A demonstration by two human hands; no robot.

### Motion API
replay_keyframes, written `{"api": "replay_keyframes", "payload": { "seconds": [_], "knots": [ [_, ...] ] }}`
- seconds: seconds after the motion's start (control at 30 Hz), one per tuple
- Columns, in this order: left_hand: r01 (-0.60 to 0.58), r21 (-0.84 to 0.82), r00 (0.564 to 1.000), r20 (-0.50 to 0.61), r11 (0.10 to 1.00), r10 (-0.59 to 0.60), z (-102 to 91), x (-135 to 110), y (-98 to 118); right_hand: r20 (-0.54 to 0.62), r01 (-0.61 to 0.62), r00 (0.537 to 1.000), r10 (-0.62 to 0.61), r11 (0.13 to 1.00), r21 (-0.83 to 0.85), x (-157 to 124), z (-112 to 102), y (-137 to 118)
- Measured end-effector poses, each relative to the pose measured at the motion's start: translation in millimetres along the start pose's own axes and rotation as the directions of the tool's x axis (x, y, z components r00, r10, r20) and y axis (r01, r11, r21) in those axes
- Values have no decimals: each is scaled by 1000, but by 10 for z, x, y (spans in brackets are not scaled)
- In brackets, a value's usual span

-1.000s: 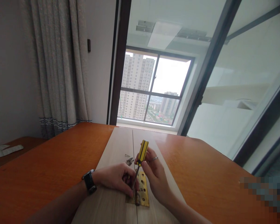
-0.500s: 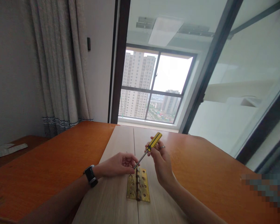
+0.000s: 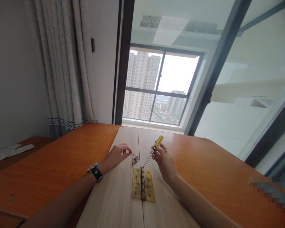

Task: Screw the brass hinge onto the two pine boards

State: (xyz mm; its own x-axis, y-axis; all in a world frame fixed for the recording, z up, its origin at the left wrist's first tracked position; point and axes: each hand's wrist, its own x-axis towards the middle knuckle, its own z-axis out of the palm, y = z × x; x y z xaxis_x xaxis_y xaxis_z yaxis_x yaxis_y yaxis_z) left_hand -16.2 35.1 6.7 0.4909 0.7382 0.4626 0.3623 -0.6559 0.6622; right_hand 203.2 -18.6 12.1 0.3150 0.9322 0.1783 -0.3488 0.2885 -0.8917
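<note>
A brass hinge (image 3: 149,185) lies unfolded across the seam between two pale wooden boards (image 3: 116,202), its knuckle along the gap. My right hand (image 3: 165,163) grips a yellow-and-black screwdriver (image 3: 159,142), whose shaft slants down to the left with its tip at the far end of the hinge. Left of the seam, my left hand (image 3: 117,155) pinches a small screw (image 3: 133,154) between thumb and fingertips. Just beside those fingertips, several loose screws (image 3: 135,160) rest on the left board.
The boards lie on an orange-brown wooden table (image 3: 85,148). A grey curtain (image 3: 61,63) hangs at the left, and a dark-framed glass door (image 3: 218,63) stands beyond the table. White strips (image 3: 11,152) lie on a lower surface at far left.
My left hand has moved away from the hinge, up and left to the loose screws, and now pinches one. The screwdriver stays in my right hand, its tip still near the hinge's far end.
</note>
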Motion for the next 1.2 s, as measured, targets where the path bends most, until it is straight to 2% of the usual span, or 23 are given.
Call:
{"api": "replay_keyframes", "payload": {
  "seconds": [0.3,0.53,0.73,0.93,1.2],
  "knots": [
    [-204,84,973,130,975,192,23,-40,-27,19,-23,1000,23,1000,-12,-50,28,-9],
    [-241,129,953,221,962,209,45,-23,-117,68,-18,997,22,998,-54,-98,48,-22],
    [-289,171,924,306,942,228,31,-6,-158,132,-96,987,96,995,-9,-128,74,-60],
    [-296,192,926,300,936,231,-24,-24,-109,148,-121,982,117,993,15,-140,85,-76],
    [-354,330,917,307,875,255,-164,-50,-76,205,-167,968,146,982,91,-142,85,-104]
  ]
}}
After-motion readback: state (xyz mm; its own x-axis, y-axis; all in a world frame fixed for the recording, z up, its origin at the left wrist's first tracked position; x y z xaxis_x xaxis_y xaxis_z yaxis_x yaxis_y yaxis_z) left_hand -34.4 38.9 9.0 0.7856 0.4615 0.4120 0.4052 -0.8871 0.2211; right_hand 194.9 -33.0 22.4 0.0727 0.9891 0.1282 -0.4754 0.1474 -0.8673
